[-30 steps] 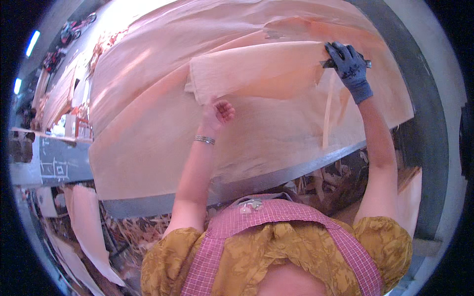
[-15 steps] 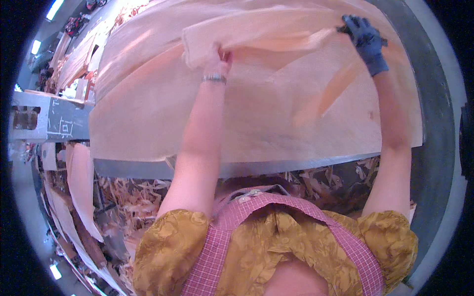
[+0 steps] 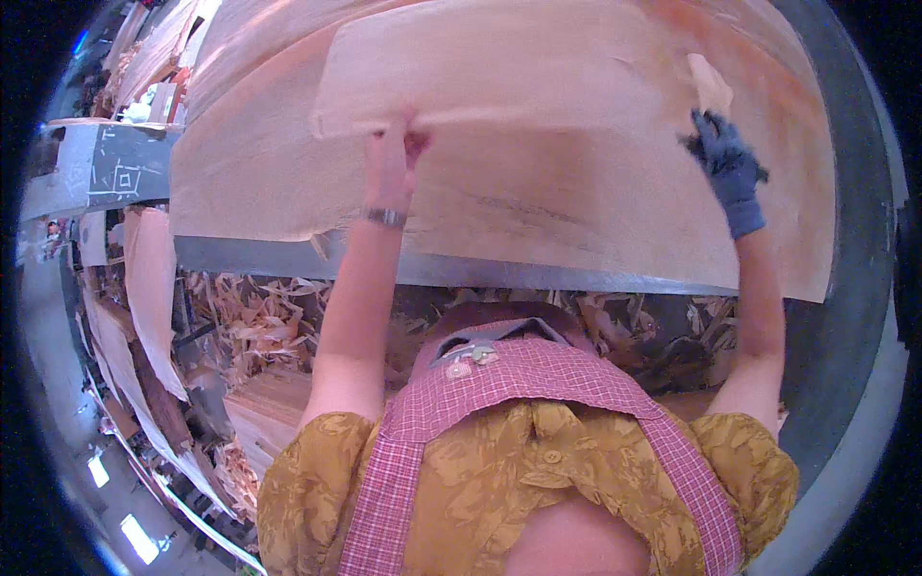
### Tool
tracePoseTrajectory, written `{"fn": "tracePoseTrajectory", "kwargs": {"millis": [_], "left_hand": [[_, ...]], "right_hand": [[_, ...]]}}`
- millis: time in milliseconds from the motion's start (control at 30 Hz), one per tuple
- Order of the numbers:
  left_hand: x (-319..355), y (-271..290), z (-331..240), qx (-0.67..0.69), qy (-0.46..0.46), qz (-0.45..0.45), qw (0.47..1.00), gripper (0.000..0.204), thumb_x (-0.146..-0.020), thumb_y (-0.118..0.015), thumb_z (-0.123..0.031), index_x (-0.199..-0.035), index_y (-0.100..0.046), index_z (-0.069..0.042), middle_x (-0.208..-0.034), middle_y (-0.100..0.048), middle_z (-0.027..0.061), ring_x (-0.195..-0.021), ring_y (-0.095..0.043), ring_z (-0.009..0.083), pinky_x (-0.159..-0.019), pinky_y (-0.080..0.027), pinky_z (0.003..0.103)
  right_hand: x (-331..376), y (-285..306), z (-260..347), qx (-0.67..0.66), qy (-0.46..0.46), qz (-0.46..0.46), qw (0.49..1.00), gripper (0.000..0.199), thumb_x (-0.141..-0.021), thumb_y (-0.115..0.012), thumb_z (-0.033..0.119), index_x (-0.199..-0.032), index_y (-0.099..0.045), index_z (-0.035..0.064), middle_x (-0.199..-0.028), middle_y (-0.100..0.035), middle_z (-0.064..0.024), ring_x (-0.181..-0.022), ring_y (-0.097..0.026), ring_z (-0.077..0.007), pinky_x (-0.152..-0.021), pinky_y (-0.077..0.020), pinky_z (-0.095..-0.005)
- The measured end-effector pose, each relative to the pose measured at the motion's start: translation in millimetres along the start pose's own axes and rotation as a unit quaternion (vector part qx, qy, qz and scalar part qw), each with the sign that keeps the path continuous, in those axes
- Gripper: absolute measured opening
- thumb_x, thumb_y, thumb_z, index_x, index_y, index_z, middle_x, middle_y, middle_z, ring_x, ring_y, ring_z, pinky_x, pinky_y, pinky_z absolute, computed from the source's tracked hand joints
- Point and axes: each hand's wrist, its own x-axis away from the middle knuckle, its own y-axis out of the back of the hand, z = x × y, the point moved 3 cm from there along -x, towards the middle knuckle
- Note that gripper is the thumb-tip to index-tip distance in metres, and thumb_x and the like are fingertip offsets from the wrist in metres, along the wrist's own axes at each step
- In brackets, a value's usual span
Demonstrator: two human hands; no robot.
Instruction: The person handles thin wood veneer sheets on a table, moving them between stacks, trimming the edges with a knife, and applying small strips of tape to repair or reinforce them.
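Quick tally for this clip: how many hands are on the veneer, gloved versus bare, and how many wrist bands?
Bare left hand on the pale thin wood veneer sheet: 1
Right hand in a dark blue glove: 1
Metal wrist band: 1
Total: 3

Our bare left hand [image 3: 392,158] gripping the veneer sheet's [image 3: 538,86] near edge, our gloved right hand [image 3: 727,168] pinching its right side, wood scraps [image 3: 259,317] below our wrists

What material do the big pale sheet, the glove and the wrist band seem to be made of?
Sheet: thin raw wood veneer, probably; pale, matt, with faint grain lines and a curling edge.
Glove on the right hand: dark blue knitted fabric, apparently; soft and wrinkled.
Wrist band below the left hand: seemingly metal; grey and shiny.
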Motion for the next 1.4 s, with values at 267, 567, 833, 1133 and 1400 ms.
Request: {"fn": "tracePoseTrajectory", "kwargs": {"millis": [267, 567, 833, 1133, 1400], "left_hand": [[18, 88, 85, -0.004, 0.113, -0.099, 0.989, 0.027, -0.085, -0.075, -0.026, -0.099, -0.058, -0.011, -0.080, -0.062, 0.0002, -0.062, -0.061, 0.0128, -0.059, -0.057, 0.030], [24, 91, 104, 0.076, 0.183, -0.116, 0.973, 0.030, -0.085, -0.075, -0.024, -0.103, -0.057, -0.010, -0.089, -0.064, 0.0024, -0.072, -0.064, 0.0147, -0.060, -0.058, 0.031], [21, 101, 82, 0.046, 0.103, -0.112, 0.987, 0.031, -0.085, -0.074, -0.023, -0.106, -0.057, -0.008, -0.090, -0.064, 0.0033, -0.070, -0.064, 0.0156, -0.057, -0.057, 0.032], [18, 158, 111, -0.004, 0.113, -0.207, 0.972, 0.036, -0.084, -0.074, -0.024, -0.105, -0.052, -0.004, -0.089, -0.061, 0.0080, -0.067, -0.063, 0.0165, -0.054, -0.056, 0.032], [-7, 226, 75, 0.000, 0.017, -0.223, 0.975, 0.031, -0.082, -0.077, -0.025, -0.095, -0.058, -0.004, -0.085, -0.063, 0.0070, -0.067, -0.063, 0.0176, -0.053, -0.056, 0.033]], "right_hand": [[64, -55, 115, -0.182, -0.026, 0.070, 0.981, 0.085, -0.076, -0.075, 0.047, -0.148, -0.036, 0.0232, -0.125, -0.054, -0.0163, -0.108, -0.058, -0.0333, -0.081, -0.0537, -0.0445], [47, -90, 159, -0.201, -0.022, 0.032, 0.979, 0.070, -0.080, -0.074, 0.034, -0.142, -0.045, 0.0206, -0.124, -0.055, -0.0147, -0.110, -0.056, -0.0321, -0.086, -0.0514, -0.0451], [54, -64, 84, -0.111, -0.106, -0.104, 0.983, 0.037, -0.089, -0.064, 0.019, -0.125, -0.061, 0.0109, -0.112, -0.066, -0.0128, -0.100, -0.062, -0.0318, -0.084, -0.0518, -0.0405], [82, -32, 109, -0.214, 0.014, 0.120, 0.969, 0.019, -0.082, -0.070, 0.022, -0.095, -0.067, 0.0092, -0.106, -0.067, -0.0072, -0.091, -0.064, -0.0262, -0.074, -0.0530, -0.0381], [72, -90, 154, -0.564, -0.133, 0.392, 0.715, 0.017, -0.090, -0.066, 0.018, -0.091, -0.063, 0.0018, -0.071, -0.064, -0.0036, -0.058, -0.057, -0.0101, -0.052, -0.0464, -0.0261]]}}
